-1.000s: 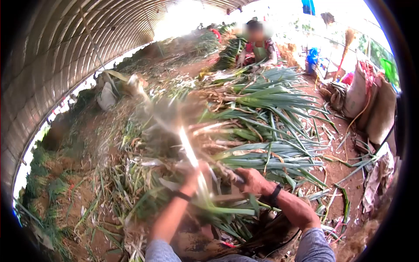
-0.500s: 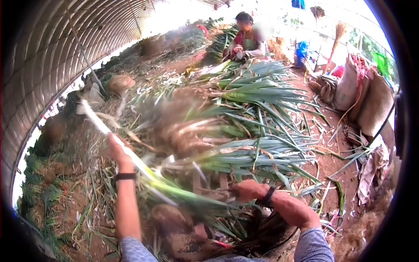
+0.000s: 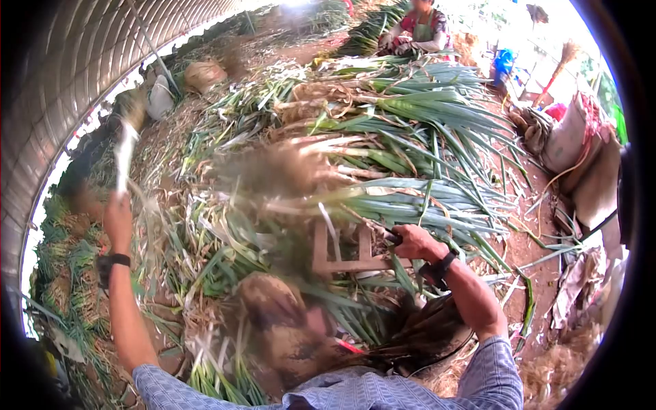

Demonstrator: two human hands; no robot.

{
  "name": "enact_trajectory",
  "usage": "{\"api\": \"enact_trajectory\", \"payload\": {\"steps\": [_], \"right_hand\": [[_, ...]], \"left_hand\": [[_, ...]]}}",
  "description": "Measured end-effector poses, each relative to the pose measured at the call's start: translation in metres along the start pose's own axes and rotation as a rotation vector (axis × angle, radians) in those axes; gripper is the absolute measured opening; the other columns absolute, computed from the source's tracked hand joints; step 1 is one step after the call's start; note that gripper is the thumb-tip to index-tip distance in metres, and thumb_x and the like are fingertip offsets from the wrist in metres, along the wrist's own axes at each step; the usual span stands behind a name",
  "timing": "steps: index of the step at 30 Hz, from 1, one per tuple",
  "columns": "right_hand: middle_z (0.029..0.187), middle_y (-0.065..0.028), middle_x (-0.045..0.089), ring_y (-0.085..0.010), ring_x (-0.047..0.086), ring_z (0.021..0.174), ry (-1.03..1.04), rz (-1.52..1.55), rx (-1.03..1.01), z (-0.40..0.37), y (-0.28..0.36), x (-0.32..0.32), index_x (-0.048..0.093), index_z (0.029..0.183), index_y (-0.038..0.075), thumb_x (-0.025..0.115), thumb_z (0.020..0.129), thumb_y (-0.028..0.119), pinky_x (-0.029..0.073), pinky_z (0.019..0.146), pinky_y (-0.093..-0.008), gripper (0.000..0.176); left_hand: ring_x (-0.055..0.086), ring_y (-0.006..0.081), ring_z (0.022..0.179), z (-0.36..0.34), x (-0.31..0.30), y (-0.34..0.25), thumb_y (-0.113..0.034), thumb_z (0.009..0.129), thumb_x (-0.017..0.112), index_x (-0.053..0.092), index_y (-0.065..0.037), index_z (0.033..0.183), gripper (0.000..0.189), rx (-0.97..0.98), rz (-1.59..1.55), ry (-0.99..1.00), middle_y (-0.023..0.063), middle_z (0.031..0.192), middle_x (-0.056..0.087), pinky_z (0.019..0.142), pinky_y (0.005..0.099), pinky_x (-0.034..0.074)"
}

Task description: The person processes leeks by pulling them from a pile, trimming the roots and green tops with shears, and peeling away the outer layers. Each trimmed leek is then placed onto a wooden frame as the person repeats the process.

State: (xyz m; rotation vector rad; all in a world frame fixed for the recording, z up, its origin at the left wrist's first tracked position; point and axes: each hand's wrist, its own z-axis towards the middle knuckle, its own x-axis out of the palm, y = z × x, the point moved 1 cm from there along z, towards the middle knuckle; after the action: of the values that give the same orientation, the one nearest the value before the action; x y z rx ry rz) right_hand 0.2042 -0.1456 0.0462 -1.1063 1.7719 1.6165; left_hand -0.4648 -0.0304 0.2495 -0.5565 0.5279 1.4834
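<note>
Out to the left, my left hand [image 3: 117,222] is closed around a leek [image 3: 125,156], whose white stalk points up and is blurred by motion. The leek's leaf end does not show clearly. At centre right, my right hand [image 3: 418,244] grips the dark handle of a thin tool [image 3: 376,225]; its tip points up and left, and its exact kind I cannot make out. Beside that hand lies a pile of leeks [image 3: 410,198], green leaves to the right and roots to the left. A brown wooden frame [image 3: 355,265] stands just below and left of the right hand.
Loose leaves and peelings [image 3: 225,239] cover the ground to the left. Leek bundles [image 3: 68,280] lie at the far left. A co-worker [image 3: 420,34] sits beyond the pile. Stuffed sacks [image 3: 570,140] line the right side. My soiled knee [image 3: 273,301] is at the bottom.
My left hand has swung left with the leek, which has turned more upright and left the area near my right hand. The view has tilted down; the right hand still grips its tool.
</note>
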Motion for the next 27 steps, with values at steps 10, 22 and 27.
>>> {"api": "enact_trajectory", "payload": {"steps": [10,22,27], "right_hand": [[0.084,-0.0204,0.068,-0.0374,0.067,0.082,0.076,-0.002,0.016,0.01,-0.007,0.006,0.066,0.094,0.005,0.068,0.078,0.035,0.051,0.075,-0.0468,0.034],[0.077,-0.0196,0.064,-0.036,0.062,0.072,-0.124,0.15,-0.04,-0.025,-0.024,-0.022,0.065,0.1,0.002,0.073,0.08,0.024,0.048,0.067,-0.0444,0.031],[0.074,-0.0171,0.062,-0.0307,0.061,0.066,-0.143,0.14,-0.091,-0.037,-0.031,-0.038,0.066,0.102,0.003,0.074,0.081,0.023,0.048,0.064,-0.0419,0.03]], "left_hand": [[0.066,0.0099,0.077,-0.143,0.192,-0.19,-0.012,0.091,0.07,0.067,-0.007,0.102,0.013,-0.477,-1.093,1.026,-0.0006,0.087,0.067,0.061,0.0229,0.054],[0.049,0.0339,0.134,-0.166,0.289,-0.42,-0.02,0.081,0.072,0.054,-0.01,0.139,0.061,0.279,-0.622,0.964,0.017,0.144,0.053,0.113,0.049,0.035],[0.056,0.0322,0.12,-0.198,0.273,-0.451,-0.008,0.079,0.069,0.065,-0.01,0.12,0.042,0.42,-0.895,0.773,0.013,0.125,0.063,0.105,0.0495,0.039]]}}
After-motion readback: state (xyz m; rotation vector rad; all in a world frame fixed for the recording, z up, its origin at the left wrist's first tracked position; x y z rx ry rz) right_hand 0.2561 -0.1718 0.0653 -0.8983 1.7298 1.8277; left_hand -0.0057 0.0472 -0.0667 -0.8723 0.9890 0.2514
